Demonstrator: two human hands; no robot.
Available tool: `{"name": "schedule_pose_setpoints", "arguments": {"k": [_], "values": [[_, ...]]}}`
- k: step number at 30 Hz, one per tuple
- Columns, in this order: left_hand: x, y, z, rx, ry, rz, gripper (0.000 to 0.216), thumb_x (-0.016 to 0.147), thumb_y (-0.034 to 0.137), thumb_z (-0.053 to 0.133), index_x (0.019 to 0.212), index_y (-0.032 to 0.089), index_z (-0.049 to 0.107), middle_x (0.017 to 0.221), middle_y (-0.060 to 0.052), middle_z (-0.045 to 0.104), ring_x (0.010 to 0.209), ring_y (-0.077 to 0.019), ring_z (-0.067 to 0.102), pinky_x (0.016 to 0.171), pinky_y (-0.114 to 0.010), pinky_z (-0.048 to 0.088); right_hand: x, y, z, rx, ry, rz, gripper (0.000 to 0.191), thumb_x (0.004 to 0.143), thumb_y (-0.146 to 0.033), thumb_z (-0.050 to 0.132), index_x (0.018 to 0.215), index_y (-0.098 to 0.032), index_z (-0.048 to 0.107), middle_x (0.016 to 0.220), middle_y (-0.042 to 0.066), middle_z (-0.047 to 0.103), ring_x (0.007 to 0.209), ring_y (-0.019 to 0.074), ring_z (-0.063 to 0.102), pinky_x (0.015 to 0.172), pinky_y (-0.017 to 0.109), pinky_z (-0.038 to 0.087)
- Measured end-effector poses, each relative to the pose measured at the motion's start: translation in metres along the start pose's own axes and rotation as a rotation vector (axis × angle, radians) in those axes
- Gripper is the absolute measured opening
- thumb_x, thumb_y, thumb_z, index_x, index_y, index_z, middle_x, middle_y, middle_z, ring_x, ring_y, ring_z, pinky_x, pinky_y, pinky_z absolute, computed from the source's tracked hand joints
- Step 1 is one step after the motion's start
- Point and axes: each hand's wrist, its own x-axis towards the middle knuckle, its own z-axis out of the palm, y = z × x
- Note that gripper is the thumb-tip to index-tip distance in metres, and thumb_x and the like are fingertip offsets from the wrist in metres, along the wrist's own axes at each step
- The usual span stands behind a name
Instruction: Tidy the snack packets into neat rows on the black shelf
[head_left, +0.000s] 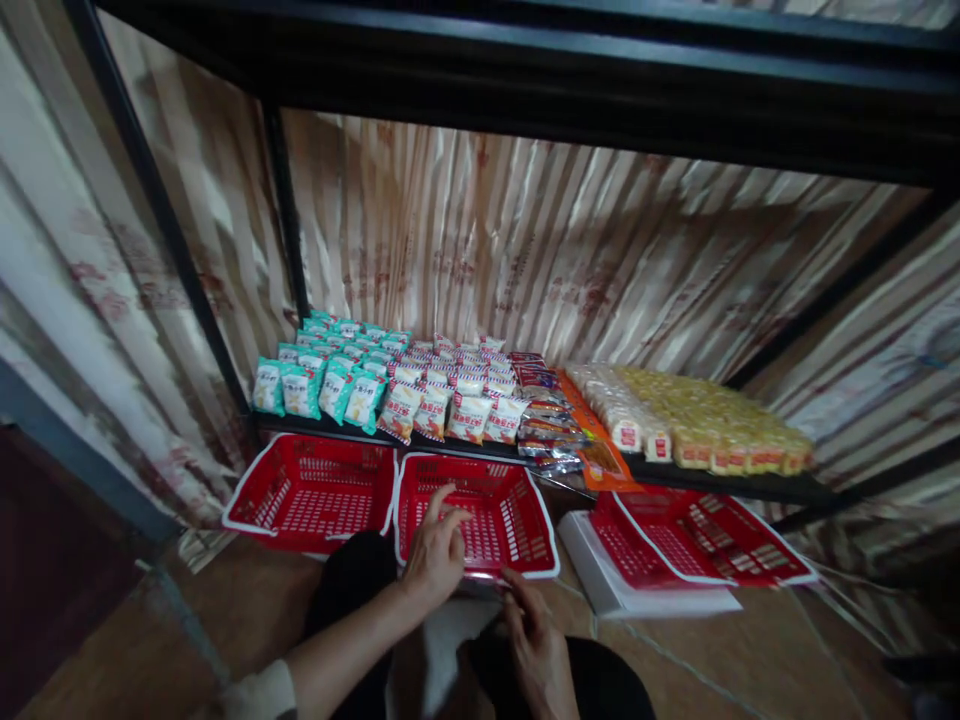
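My left hand (435, 555) hovers over the near left part of the middle red basket (538, 530), fingers apart, with nothing visible in it. Close to that basket's front rim, my right hand (536, 645) has its fingers curled and pinched together. A thin shiny edge shows beside its fingertips, but I cannot make out what it belongs to. The middle basket's visible inside shows only its red slotted floor and walls. Behind it, on the low shelf, stand rows of white and red snack packets (469, 418) and teal snack packets (300, 390).
Another red basket (330, 500) sits to the left. Nested red baskets (697, 540) rest on a white box (645, 600) at right. The shelf also bears dark packets (551, 430), an orange packet (600, 450) and wrapped yellow cakes (712, 420). A black frame (289, 220) surrounds it.
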Motion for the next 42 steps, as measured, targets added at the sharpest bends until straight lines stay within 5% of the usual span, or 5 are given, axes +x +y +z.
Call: {"name": "schedule_pose_setpoints", "arguments": {"k": [14,20,30,42], "values": [[-0.070,-0.019,-0.051,0.053,-0.232,-0.215,0.035,0.071,0.000,0.043,0.096,0.016,0.061,0.134,-0.012,0.043,0.123,-0.0203,0.044,0.104,-0.035,0.037,-0.029,-0.034,0.019,0.119,0.025,0.079,0.044,0.075,-0.051,0.053,0.101,-0.018,0.063,0.099,0.011,0.068,0.082,0.0220,0.067,0.070,0.030,0.056],[-0.100,-0.039,-0.087,0.064,-0.294,-0.323,0.036,0.070,-0.001,0.042,0.096,0.013,0.061,0.132,-0.017,0.043,0.118,-0.0204,0.050,0.101,-0.034,0.039,-0.022,-0.050,0.041,0.096,0.097,0.067,0.043,0.072,-0.053,0.054,0.094,-0.019,0.067,0.097,0.010,0.069,0.091,0.0245,0.065,0.077,0.033,0.054],[-0.086,-0.050,-0.146,0.014,-0.276,-0.400,0.033,0.070,0.002,0.043,0.091,0.017,0.062,0.123,-0.011,0.051,0.118,-0.0188,0.049,0.102,-0.033,0.038,-0.002,-0.092,0.101,0.194,-0.013,0.027,0.042,0.075,-0.051,0.054,0.097,-0.018,0.067,0.100,0.011,0.068,0.089,0.0229,0.066,0.075,0.033,0.055],[-0.061,-0.082,-0.155,0.028,-0.339,-0.302,0.029,0.073,0.003,0.045,0.091,0.018,0.062,0.116,-0.009,0.055,0.113,-0.0184,0.052,0.098,-0.033,0.040,0.045,-0.139,0.130,0.070,-0.060,-0.082,0.038,0.079,-0.041,0.047,0.103,-0.018,0.064,0.105,0.010,0.065,0.086,0.0191,0.065,0.075,0.031,0.054]]}}
